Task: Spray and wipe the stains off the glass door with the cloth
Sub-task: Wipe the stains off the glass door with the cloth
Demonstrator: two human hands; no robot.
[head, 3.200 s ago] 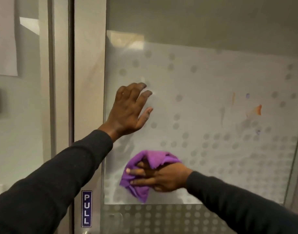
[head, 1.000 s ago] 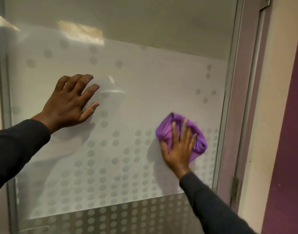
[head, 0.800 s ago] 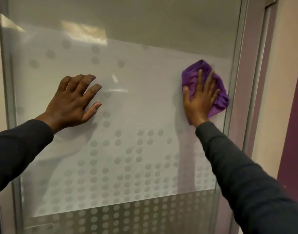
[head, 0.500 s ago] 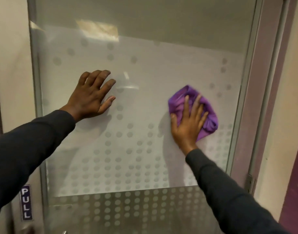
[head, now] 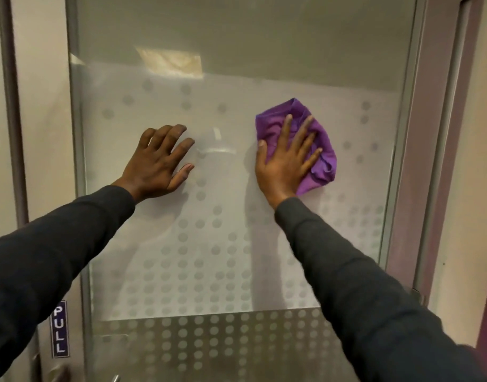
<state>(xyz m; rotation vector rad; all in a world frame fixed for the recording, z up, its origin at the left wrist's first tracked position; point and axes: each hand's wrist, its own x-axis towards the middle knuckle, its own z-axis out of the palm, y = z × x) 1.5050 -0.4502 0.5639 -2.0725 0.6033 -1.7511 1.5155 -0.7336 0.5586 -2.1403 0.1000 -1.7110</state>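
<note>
The glass door (head: 225, 257) fills the view, frosted with grey dots across its middle and lower part. My right hand (head: 285, 161) presses a crumpled purple cloth (head: 319, 158) flat against the glass at the right of centre, fingers spread over it. My left hand (head: 159, 164) rests flat on the glass to the left, fingers apart, holding nothing. No stain shows on the visible glass. No spray bottle is in view.
A metal door frame (head: 402, 161) runs down the right side, with a purple-trimmed wall (head: 485, 312) beyond it. On the left stile is a blue PULL sign (head: 59, 329), and a metal handle tip (head: 115, 378) shows at the bottom edge.
My right hand has slid the cloth up and slightly left on the glass since half a second ago. My left hand stays planted in the same place.
</note>
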